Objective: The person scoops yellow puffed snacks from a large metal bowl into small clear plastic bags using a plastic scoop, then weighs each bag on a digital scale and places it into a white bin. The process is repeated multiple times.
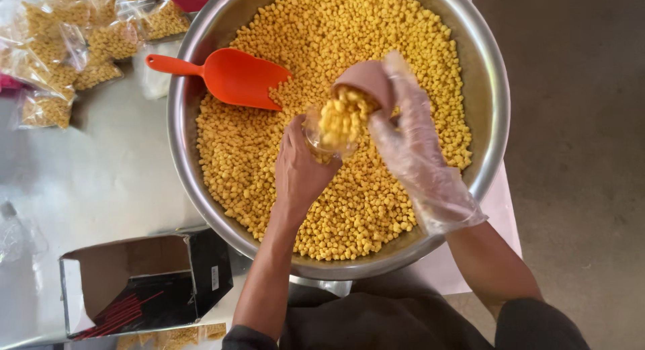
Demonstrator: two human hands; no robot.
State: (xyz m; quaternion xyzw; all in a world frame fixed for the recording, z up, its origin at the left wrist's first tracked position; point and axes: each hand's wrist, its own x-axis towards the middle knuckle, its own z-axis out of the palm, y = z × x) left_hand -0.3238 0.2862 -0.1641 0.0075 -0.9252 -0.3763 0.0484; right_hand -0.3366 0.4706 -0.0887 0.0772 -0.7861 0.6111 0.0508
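Gloved, my right hand [416, 148] gripped a small brown cup [366, 81], tipped so yellow puffed pellets [349, 209] spilled from it into a clear bag [329, 132]. My bare left hand [302, 172] was closed around that bag, holding it over the middle of the big steel bowl [494, 108] of pellets. An orange scoop [228, 74] lay in the bowl's far left part. Filled bags [67, 48] sat on the table [101, 182] at far left, an open black box [144, 283] near left.
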